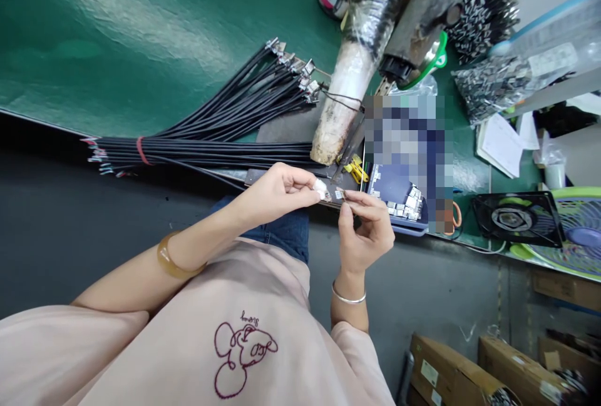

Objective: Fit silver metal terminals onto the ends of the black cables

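Observation:
My left hand (277, 192) is pinched shut on a small white-and-metal connector (323, 189) at the end of a cable. My right hand (365, 226) is pinched on a small metal shell (342, 194) held against that connector. Both hands meet just in front of the green table edge. A bundle of black cables (225, 124) tied with a red band lies on the green table (141, 37), fanned out with metal connectors on the far ends.
A blue tray (399, 193) with several small metal shells sits right of my hands. A wrapped cylinder (350, 74), bags of parts (498, 81), a small fan (516, 218) and paper (500, 140) crowd the right side. Cardboard boxes (451, 371) stand on the floor.

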A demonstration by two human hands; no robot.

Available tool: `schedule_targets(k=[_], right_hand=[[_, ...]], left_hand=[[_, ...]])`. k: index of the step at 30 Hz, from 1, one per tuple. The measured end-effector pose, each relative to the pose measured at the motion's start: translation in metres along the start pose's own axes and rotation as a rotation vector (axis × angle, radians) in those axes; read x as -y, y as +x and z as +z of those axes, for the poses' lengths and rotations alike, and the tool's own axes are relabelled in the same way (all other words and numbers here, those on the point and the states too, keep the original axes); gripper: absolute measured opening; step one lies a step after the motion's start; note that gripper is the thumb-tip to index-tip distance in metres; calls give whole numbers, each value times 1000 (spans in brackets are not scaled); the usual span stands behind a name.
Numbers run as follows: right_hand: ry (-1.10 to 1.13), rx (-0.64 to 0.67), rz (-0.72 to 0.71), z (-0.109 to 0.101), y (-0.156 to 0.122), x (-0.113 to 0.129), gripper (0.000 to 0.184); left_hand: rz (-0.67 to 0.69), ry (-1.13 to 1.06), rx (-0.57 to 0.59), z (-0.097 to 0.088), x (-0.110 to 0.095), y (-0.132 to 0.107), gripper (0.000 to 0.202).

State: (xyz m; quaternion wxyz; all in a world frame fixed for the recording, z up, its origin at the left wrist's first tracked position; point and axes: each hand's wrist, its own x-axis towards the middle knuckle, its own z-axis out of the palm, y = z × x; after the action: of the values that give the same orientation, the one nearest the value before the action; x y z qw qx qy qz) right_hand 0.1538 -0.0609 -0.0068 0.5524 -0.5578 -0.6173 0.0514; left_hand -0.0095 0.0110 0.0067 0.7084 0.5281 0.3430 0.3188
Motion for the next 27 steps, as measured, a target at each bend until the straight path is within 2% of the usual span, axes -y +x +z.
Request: schedule_targets(k=[5, 12, 19, 27], right_hand=[[-40, 98, -97, -1, 0, -2, 17], [-54, 105, -182, -1, 1, -4, 20], [-61, 115, -174, 1, -2, -5, 20], [-240, 119, -144, 4, 1, 4, 15]], left_hand=[[-11, 1, -17, -1, -1, 1, 19], [-58, -35, -50, 1, -3, 2, 15], [-6, 49, -115, 5, 0, 3, 14], [90, 67, -187, 14, 2, 4, 10]])
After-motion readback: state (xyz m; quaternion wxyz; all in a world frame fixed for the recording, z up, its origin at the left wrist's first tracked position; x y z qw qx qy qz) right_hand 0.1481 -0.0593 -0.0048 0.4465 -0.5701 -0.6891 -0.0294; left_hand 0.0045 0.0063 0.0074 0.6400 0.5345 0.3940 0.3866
